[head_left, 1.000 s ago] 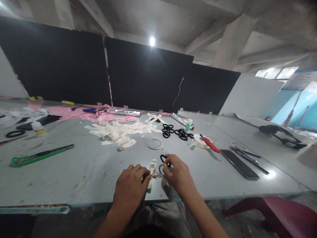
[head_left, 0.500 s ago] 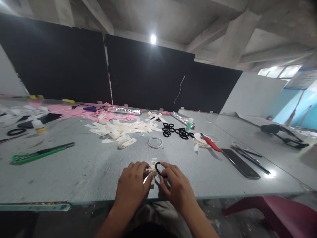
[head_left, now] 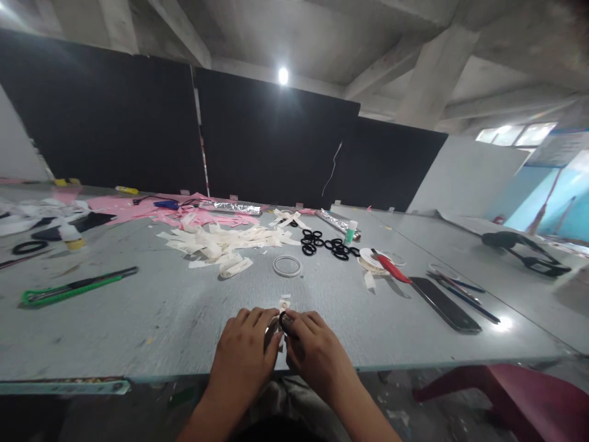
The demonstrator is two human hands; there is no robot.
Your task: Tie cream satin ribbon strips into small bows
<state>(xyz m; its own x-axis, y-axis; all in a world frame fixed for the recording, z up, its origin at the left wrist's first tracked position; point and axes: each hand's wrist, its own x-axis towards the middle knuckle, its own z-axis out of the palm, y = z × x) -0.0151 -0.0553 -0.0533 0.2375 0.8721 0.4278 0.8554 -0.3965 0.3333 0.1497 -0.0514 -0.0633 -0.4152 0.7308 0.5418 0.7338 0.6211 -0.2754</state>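
Note:
Near the table's front edge, my left hand (head_left: 246, 347) pinches a piece of white ribbon (head_left: 284, 302), part of which sticks out beyond the fingertips. My right hand (head_left: 317, 347) is closed on a black ring (head_left: 282, 320), held up against the ribbon between both hands. The fingers cover much of the ring and ribbon. Beyond the hands lies a pale ring (head_left: 287, 266). Farther back are a pile of white ribbon strips (head_left: 221, 240) and several black rings (head_left: 339, 250). A ribbon roll (head_left: 372, 260) sits to their right.
At the left lies a green cutter (head_left: 78, 287), with a small bottle (head_left: 72, 237) behind it. Red-handled scissors (head_left: 393, 269), a dark phone-like slab (head_left: 444, 304) and pens (head_left: 464, 293) are at the right. Pink material (head_left: 133, 209) lies at the back. A maroon chair (head_left: 515, 393) stands below the table.
My right hand has moved left toward my left hand, bringing the black ring against the ribbon. Its thumb and fingers are now closer together. The view has shifted slightly.

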